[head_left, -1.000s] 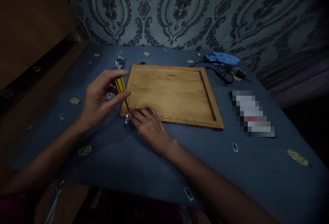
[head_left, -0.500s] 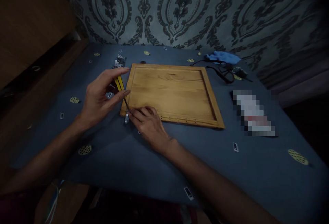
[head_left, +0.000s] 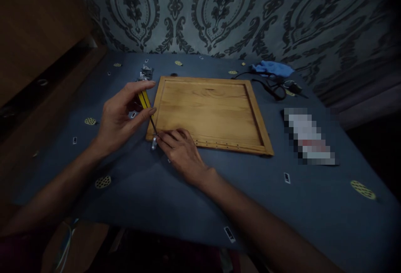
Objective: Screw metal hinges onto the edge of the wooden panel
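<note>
My left hand [head_left: 120, 116] is closed round the yellow-and-black handle of a screwdriver [head_left: 145, 99], whose thin shaft slants down to the near left corner of a wooden panel [head_left: 206, 112]. My right hand [head_left: 180, 149] lies at that corner, its fingertips pinched on a small silver metal fitting [head_left: 154, 143] held against the panel's edge. The panel lies flat on a blue cloth [head_left: 156, 189]. A row of small holes runs along the panel's near rail.
A cluster of small metal hardware [head_left: 145, 73] lies beyond the panel's far left corner. At the far right are a blue rag [head_left: 271, 68] and a dark cable with tools [head_left: 277, 89]. A blurred white packet [head_left: 308, 137] lies right of the panel. Patterned wallpaper rises behind.
My left hand's fingers have shifted slightly on the screwdriver handle. My right hand and the panel have stayed in place.
</note>
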A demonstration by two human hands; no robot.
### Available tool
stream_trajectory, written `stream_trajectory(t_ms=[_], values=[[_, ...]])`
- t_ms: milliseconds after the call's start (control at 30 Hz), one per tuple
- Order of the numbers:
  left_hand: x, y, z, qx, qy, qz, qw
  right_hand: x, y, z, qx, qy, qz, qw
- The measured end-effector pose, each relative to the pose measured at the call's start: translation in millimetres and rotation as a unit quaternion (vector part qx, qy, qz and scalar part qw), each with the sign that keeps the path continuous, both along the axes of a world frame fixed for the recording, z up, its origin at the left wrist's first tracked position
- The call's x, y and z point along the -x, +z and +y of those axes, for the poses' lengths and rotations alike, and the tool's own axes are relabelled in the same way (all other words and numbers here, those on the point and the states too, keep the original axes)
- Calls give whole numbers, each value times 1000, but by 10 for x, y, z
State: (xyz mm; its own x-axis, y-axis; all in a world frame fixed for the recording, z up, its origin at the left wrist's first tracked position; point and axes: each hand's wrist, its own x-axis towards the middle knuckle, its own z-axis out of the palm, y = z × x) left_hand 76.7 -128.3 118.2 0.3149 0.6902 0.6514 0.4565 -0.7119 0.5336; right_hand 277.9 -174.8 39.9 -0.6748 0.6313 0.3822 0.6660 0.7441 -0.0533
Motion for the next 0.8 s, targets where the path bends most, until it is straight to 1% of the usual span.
stream_trajectory(t_ms=[133, 200, 333, 433, 633, 800], values=[[-12, 29, -18, 35, -57, -31, 997, 4, -4, 3, -10, 1, -7, 1000], [-14, 55, -30, 57, -68, -48, 995, 5, 0, 0, -6, 1, -5, 1000], [-6, 92, -29, 53, -48, -80, 994, -1, 17, -11, 9, 3, 0, 1000], [-2, 82, -16, 45, -45, -82, 995, -8, 28, -16, 14, 4, -1, 1000], [5, 17, -20, 49, -42, -48, 997, -6, 32, -12, 6, 3, 2, 1000], [19, 6, -24, 39, -33, -12, 999, -4, 38, -12, 9, 5, 1, 1000]])
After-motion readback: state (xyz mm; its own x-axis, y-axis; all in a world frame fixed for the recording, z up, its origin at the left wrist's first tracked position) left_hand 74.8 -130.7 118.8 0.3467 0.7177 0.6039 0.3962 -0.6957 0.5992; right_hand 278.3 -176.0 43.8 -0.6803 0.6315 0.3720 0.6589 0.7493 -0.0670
